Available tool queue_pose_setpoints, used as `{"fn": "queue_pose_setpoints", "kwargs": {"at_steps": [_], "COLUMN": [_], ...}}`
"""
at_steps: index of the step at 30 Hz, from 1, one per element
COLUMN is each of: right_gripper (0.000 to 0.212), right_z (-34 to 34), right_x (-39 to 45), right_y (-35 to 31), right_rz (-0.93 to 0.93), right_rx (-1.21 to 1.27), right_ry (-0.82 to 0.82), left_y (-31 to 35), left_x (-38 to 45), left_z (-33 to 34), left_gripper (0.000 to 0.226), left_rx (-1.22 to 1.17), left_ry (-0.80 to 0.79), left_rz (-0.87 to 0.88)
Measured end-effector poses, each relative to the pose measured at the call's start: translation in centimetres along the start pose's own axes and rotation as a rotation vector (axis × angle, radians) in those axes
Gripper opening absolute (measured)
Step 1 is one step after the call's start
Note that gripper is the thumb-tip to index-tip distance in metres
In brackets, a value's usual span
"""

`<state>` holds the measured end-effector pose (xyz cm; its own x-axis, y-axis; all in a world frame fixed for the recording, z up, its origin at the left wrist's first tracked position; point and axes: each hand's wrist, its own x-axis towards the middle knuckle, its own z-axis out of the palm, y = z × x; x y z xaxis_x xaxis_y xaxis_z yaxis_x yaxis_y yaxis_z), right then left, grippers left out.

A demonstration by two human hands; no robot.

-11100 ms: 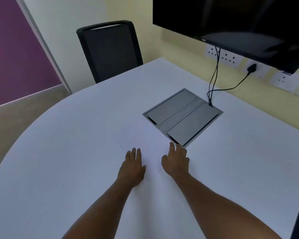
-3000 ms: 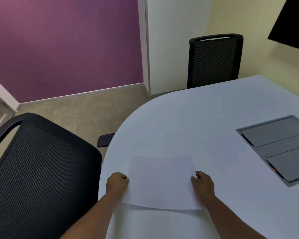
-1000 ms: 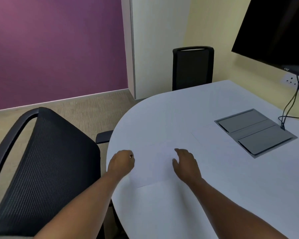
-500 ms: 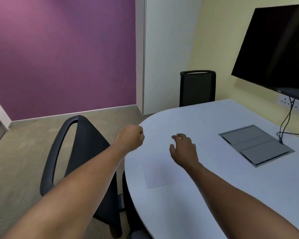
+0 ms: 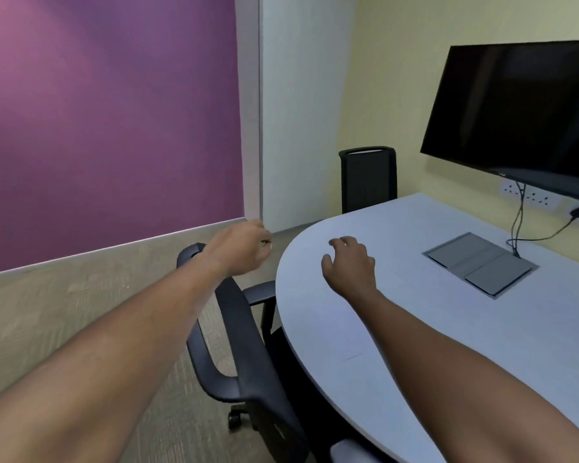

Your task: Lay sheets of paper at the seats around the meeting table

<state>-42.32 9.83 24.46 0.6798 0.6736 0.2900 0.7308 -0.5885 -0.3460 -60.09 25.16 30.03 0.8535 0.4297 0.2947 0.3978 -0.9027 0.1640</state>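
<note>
Both arms stretched forward, nothing held. Left hand (image 5: 239, 250) raised above the near chair (image 5: 244, 349), off the table edge, fingers curled into a loose fist. Right hand (image 5: 348, 265) hovers over the table (image 5: 448, 329), fingers bent and slightly apart, thumb out to the side. Sheet (image 5: 328, 332) lies flat on the table by the near chair, under the right forearm; only faint edges show. Second chair (image 5: 368, 178) at the far end. Grey hatch (image 5: 480, 269) set in the tabletop, below the screen (image 5: 522, 115).
</note>
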Motion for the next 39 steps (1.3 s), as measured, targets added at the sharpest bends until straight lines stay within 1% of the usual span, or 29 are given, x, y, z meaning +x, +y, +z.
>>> {"fn": "queue_pose_setpoints", "kwargs": {"at_steps": [6, 10, 12, 14, 17, 20, 23, 26, 29, 31, 33, 35, 39], "right_gripper": [0.047, 0.048, 0.048, 0.047, 0.043, 0.042, 0.043, 0.043, 0.042, 0.039, 0.030, 0.024, 0.024], "right_z": [0.8, 2.6, 3.5, 4.3, 5.2, 5.8, 6.2, 6.7, 7.5, 8.6, 10.0, 11.4, 14.3], "right_x": [1.6, 3.8, 5.5, 7.9, 11.6, 14.7, 17.1, 18.5, 19.5, 19.9, 20.3, 20.8, 22.2], "right_y": [-4.4, -6.6, -7.2, -7.6, -7.9, -8.5, -8.9, -9.3, -9.6, -9.9, -10.4, -11.1, -13.7], "right_rz": [0.024, 0.044, 0.062, 0.080, 0.116, 0.146, 0.163, 0.169, 0.200, 0.217, 0.250, 0.301, 0.407], "right_rx": [-0.043, -0.058, -0.055, -0.042, -0.022, -0.018, -0.021, -0.066, -0.103, -0.108, -0.069, -0.072, -0.122], "right_ry": [0.027, 0.030, 0.048, 0.084, 0.143, 0.147, 0.183, 0.177, 0.187, 0.192, 0.193, 0.189, 0.199], "left_y": [-4.6, -7.4, -8.7, -10.2, -12.3, -13.9, -14.9, -15.8, -16.8, -18.1, -19.7, -21.8, -26.9], "left_x": [0.2, 1.4, 2.5, 4.3, 7.3, 10.3, 13.4, 16.0, 18.2, 19.5, 20.6, 21.5, 23.6], "left_z": [-0.4, 0.4, 0.8, 1.1, 1.7, 1.9, 2.0, 2.5, 3.5, 4.3, 5.1, 5.7, 5.6], "left_gripper": [0.031, 0.038, 0.047, 0.051, 0.052, 0.052, 0.053, 0.052, 0.047, 0.046, 0.047, 0.047, 0.049], "left_rx": [-0.012, 0.000, -0.001, 0.025, 0.036, 0.058, 0.070, 0.086, 0.176, 0.194, 0.174, 0.151, 0.064], "left_ry": [0.094, 0.045, 0.015, -0.013, -0.031, -0.058, -0.056, -0.045, -0.038, -0.065, -0.137, -0.168, -0.090], "left_rz": [0.046, 0.061, 0.119, 0.169, 0.189, 0.219, 0.233, 0.221, 0.235, 0.232, 0.245, 0.294, 0.396]}}
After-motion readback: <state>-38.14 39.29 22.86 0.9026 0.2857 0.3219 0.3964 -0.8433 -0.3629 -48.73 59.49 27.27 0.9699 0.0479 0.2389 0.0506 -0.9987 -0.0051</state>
